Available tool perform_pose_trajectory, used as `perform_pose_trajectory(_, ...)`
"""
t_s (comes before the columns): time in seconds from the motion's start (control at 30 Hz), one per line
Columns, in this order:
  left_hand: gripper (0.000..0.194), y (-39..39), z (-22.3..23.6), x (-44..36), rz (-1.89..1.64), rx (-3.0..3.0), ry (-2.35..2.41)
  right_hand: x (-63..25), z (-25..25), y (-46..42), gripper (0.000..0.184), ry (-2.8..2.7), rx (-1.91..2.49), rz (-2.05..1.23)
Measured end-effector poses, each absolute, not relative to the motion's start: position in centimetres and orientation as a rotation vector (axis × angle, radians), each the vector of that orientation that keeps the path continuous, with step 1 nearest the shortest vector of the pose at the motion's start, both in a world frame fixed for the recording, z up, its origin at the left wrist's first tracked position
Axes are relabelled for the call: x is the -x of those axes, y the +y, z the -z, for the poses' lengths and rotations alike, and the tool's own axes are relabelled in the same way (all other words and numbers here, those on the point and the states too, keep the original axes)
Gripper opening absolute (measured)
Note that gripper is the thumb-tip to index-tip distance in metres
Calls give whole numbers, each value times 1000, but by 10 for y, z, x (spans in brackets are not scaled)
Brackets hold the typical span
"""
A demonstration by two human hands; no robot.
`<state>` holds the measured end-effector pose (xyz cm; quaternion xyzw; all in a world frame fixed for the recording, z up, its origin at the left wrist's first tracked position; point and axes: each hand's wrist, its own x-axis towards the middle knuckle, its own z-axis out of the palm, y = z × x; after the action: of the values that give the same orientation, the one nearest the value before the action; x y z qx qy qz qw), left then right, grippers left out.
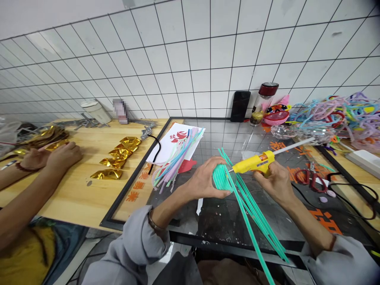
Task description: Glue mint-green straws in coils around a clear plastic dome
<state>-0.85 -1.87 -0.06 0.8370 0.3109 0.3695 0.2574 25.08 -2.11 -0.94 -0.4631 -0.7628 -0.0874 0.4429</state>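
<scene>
My left hand (204, 180) is wrapped round a small cup-like piece (221, 177) covered in green strips. In my right hand (277, 184) is a yellow glue gun (252, 162), its nozzle at the right side of the covered piece. A white glue stick (293, 145) juts from the gun's back. One green strip (251, 233) runs from the piece down past the table's front edge. Several more green strips (261, 217) lie in a bundle on the dark glass beneath. Whether the nozzle touches the strip I cannot tell.
Left of my hands, pastel strips (175, 162) lie on a white printed sheet (158, 152). Red scissors (311, 178) and a black cable (353, 206) are at right. A phone (240, 106) and glass bottle (263, 105) stand behind. A co-worker's hands (63, 154) are near gold foil pieces (117, 158).
</scene>
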Motion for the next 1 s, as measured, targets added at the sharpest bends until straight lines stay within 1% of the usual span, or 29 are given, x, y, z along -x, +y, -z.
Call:
perform_pose_trajectory(0.2,76,-18,1,9,-1018,-2280,828,-253,8,-21,16,-1913,1156,169)
perform_pose_trajectory(0.4,76,-19,1,9,-1022,-2293,822,-250,8,-22,24,-1877,1122,223)
perform_pose_trajectory(0.57,75,-19,0,9,-1027,-2284,820,-250,7,-21,26,-1878,1114,253)
perform_pose_trajectory(0.77,73,-21,-3,9,-995,-2250,858,-251,4,-22,14,-1901,1151,148)
perform_pose_trajectory(1.0,74,-20,-2,9,-990,-2270,846,-248,0,-24,19,-1897,1087,206)
